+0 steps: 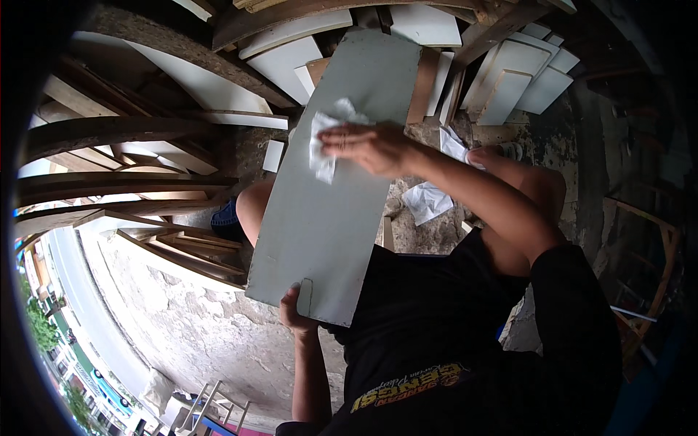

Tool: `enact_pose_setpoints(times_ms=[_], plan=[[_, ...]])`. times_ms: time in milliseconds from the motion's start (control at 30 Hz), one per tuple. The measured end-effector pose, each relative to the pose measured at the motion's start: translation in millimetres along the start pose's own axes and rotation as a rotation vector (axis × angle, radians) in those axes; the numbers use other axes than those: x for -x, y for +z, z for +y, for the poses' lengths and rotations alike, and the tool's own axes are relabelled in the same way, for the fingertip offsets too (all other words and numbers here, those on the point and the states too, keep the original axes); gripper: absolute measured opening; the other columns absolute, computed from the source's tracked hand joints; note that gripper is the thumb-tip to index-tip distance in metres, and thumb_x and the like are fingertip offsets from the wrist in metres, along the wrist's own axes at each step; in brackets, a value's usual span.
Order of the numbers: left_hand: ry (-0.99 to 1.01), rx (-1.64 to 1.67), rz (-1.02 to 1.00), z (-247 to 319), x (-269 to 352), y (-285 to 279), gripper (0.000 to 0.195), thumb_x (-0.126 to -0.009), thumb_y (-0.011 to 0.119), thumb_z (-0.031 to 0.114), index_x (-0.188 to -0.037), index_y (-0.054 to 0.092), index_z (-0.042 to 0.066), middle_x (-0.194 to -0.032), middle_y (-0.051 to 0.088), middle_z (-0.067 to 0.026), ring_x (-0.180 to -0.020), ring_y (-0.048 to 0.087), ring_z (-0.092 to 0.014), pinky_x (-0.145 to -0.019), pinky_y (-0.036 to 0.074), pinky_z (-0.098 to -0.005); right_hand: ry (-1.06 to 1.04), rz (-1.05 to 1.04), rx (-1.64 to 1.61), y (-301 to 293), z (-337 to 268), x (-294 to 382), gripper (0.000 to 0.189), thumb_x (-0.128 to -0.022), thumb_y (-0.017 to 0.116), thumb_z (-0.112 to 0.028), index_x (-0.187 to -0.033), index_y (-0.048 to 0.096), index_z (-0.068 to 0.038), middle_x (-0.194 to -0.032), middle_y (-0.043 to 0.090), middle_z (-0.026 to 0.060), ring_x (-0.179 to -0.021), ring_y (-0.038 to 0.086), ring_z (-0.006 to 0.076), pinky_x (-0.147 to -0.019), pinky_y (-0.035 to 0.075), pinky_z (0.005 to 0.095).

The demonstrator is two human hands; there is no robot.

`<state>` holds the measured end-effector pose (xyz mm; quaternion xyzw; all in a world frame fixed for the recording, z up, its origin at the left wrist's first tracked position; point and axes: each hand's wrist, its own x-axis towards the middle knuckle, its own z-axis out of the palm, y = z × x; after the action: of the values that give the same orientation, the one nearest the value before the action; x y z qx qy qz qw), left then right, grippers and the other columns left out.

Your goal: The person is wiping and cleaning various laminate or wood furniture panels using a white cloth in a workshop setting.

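Observation:
A long grey-painted board (322,229) lies slanted across my lap, its far end pointing away from me. My left hand (297,310) grips its near edge, thumb on top beside a small notch, with the other fingers hidden underneath. Pressed flat on the upper half of the board is my right hand (365,147), slightly blurred. Under its fingertips is a crumpled white cloth or paper wipe (323,163), part of it bunched up beyond the fingers.
White boards (493,82) lean together at the far right. Wooden beams and planks (120,133) crowd the left. Crumpled white sheets (428,201) lie on the worn floor (444,240) by my leg. A wooden frame (668,256) stands at the right; a road (90,289) shows lower left.

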<state>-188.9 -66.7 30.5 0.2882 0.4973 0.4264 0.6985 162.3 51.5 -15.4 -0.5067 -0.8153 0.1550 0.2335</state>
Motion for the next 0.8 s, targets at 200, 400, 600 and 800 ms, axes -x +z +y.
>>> enact_pose_setpoints(times_ms=[200, 400, 600, 800], plan=[[0.008, -0.152, 0.047, -11, -4, 6, 0.036, -0.089, 0.048, 0.026, -0.097, 0.064, -0.005, -0.096, 0.065, -0.0159, -0.092, 0.06, -0.027, -0.085, 0.049, -0.0388, 0.604, 0.071, -0.029, -21, 127, -24, 0.046, -0.091, 0.042, 0.001, -0.132, 0.056, -0.013, -0.142, 0.051, 0.0066, -0.125, 0.054, 0.025, -0.101, 0.046, 0.0325], [-0.165, -0.041, -0.093, -6, -2, -16, 0.05, -0.085, 0.056, 0.028, -0.122, 0.054, -0.006, -0.114, 0.06, -0.0168, -0.102, 0.059, -0.03, -0.09, 0.048, -0.0412, -0.017, -0.066, -0.147, 4, -46, -24, 0.051, -0.093, 0.042, 0.004, -0.135, 0.055, -0.021, -0.146, 0.046, 0.0016, -0.137, 0.041, 0.0213, -0.116, 0.033, 0.0412], [-0.207, -0.151, -0.173, -12, -7, -41, 0.058, -0.084, 0.064, 0.031, -0.129, 0.051, -0.003, -0.121, 0.058, -0.0141, -0.11, 0.058, -0.028, -0.095, 0.047, -0.0407, 0.084, 0.013, -0.073, 6, 70, -47, 0.054, -0.093, 0.041, 0.006, -0.139, 0.049, -0.021, -0.154, 0.035, 0.0, -0.137, 0.041, 0.023, -0.116, 0.032, 0.0418], [-0.124, -0.204, -0.163, -17, -10, -31, 0.06, -0.081, 0.068, 0.034, -0.127, 0.053, -0.002, -0.119, 0.058, -0.0118, -0.109, 0.057, -0.027, -0.094, 0.046, -0.0396, 0.879, 0.153, -0.044, -38, 216, -41, 0.051, -0.09, 0.042, -0.001, -0.136, 0.053, -0.02, -0.137, 0.054, 0.0127, -0.107, 0.064, 0.0325, -0.088, 0.052, 0.0395]])
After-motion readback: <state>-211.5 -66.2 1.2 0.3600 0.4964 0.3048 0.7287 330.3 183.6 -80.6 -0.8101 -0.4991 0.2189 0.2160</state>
